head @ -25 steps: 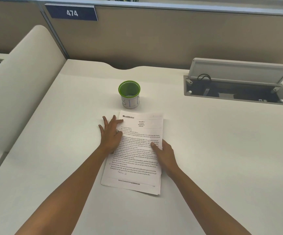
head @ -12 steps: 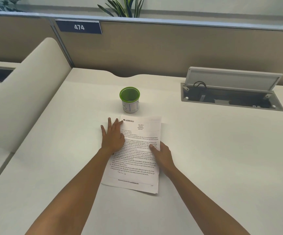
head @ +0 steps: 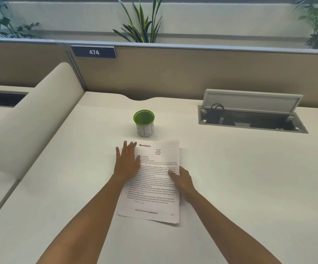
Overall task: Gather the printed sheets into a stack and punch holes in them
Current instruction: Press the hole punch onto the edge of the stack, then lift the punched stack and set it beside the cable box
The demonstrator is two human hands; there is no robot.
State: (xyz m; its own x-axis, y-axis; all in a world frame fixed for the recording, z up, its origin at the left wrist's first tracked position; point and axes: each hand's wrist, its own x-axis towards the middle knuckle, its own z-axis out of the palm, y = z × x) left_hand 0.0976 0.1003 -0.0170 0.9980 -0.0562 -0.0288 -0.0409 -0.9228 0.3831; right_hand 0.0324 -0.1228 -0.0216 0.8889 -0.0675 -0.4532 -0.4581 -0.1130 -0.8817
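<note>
A stack of printed sheets point(head: 154, 187) lies on the white desk point(head: 240, 187), slightly fanned at its lower right corner. My left hand point(head: 127, 162) rests flat on the stack's upper left edge, palm down and fingers stretched forward. My right hand point(head: 182, 180) is at the stack's right edge, with the thumb on top of the page and the fingers hidden at or under the edge. No hole punch is in view.
A green-rimmed white cup point(head: 144, 123) stands just beyond the sheets. At the back right an open cable tray point(head: 249, 119) is set into the desk with its lid raised. A curved divider point(head: 30, 119) rises on the left, and a partition wall point(head: 173, 73) runs behind.
The view has tilted upward, so plants behind the partition now show. Both hands stay on the sheets in nearly the same places; my left fingers have drawn closer together.
</note>
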